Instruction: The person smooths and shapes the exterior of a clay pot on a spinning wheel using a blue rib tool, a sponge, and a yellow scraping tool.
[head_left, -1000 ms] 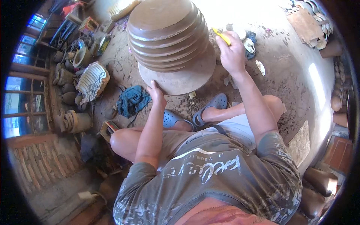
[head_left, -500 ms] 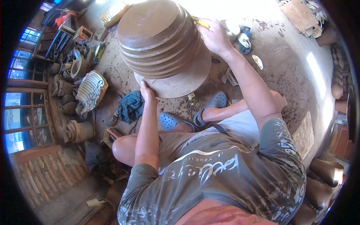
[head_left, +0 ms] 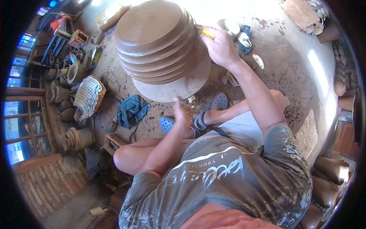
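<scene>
A large brown clay pot (head_left: pixel 156 45) with a flat top and stepped ridges round its side sits on a round pale wheel disc (head_left: pixel 173 91). My right hand (head_left: pixel 223 47) is closed round a slim yellow-handled tool (head_left: pixel 207 33), its dark tip against the pot's right side near the upper ridges. The tool's kind is unclear. At the near edge of the disc is my left hand (head_left: pixel 183 114), its fingertips at the rim and smeared by motion.
A crumpled teal cloth (head_left: pixel 132 110) lies on the floor left of the disc. Farther left are a ribbed pale mould (head_left: pixel 89 95) and several small pots. Clay scraps and a white oval piece (head_left: pixel 258 61) lie to the right. Brown pots (head_left: pixel 331 170) stand at lower right.
My left hand has moved right along the near rim of the disc, from its left side to the front. My right hand keeps the tool at the pot's side.
</scene>
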The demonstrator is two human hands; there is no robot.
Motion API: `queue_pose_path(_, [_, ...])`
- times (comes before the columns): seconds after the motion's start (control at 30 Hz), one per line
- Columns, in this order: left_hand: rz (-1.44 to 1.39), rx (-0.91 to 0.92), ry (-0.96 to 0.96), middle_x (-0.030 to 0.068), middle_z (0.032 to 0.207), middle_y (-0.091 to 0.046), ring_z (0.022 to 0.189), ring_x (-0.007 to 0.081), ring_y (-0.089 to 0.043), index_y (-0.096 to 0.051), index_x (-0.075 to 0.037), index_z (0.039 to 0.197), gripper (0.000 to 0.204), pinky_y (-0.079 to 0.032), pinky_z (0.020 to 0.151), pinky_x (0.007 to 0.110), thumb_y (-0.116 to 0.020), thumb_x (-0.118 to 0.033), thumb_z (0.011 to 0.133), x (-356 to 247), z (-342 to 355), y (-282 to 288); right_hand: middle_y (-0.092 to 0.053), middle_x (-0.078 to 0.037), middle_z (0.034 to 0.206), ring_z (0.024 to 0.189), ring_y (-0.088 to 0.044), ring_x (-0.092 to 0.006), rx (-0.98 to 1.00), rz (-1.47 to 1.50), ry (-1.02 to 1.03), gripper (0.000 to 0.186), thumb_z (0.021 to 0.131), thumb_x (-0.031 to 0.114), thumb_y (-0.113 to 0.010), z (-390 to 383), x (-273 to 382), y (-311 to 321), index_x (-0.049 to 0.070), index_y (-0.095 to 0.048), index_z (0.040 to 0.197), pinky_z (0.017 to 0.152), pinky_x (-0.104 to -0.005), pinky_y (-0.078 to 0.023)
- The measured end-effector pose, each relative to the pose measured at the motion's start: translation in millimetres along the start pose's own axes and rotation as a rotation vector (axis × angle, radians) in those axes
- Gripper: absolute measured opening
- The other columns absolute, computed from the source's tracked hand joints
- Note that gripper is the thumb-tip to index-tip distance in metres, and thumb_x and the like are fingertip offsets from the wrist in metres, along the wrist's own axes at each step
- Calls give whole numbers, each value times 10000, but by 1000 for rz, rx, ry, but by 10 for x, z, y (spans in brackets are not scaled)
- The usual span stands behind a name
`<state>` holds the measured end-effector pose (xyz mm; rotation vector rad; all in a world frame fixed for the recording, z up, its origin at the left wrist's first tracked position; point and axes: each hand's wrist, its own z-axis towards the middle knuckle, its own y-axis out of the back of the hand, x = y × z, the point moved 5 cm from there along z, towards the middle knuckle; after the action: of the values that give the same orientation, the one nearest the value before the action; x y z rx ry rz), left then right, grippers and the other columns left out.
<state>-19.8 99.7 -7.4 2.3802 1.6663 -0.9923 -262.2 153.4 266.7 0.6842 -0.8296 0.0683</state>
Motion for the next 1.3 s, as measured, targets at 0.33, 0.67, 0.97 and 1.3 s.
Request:
queue_pose_path(0.33, [-141, -204, -533, 172, 1557, -440, 1419, 311, -432, -331, -11, 1548, 785, -333, 1192, 470, -301, -626, 1062, -720, 607, 468, -660, -203, 1114, 1025, -664, -299, -38, -15, -12, 305, 951, 102, -624, -116, 36, -2, -49, -689, 1208, 925, -344, -506])
queue_pose_path(0.67, [-274, 71, -316, 128, 1519, -472, 1351, 304, -489, -346, -120, 1564, 865, -397, 1104, 523, -327, -763, 986, -612, 493, 419, -656, -200, 1116, 1010, -663, -296, -114, -53, 35, 292, 953, 96, -620, -46, 8, -68, -46, -695, 1197, 917, -345, -509])
queue_pose_path(0.97, [20, -163, -187, 136, 1468, -467, 1304, 310, -481, -314, -128, 1536, 717, -417, 1015, 540, -364, -643, 1039, -16, 318, 115, -652, -163, 1040, 933, -656, -239, -121, 10, 54, 279, 948, 69, -635, -127, 99, -167, -75, -686, 1182, 858, -313, -506])
queue_pose_path(1.3, [-325, -52, -295, 177, 1606, -372, 1439, 345, -420, -291, -37, 1584, 848, -320, 1204, 499, -222, -684, 1040, -1279, 411, 527, -628, -150, 980, 890, -630, -232, -141, 12, 37, 266, 947, 64, -638, -225, 104, -86, -67, -690, 1173, 824, -318, -498])
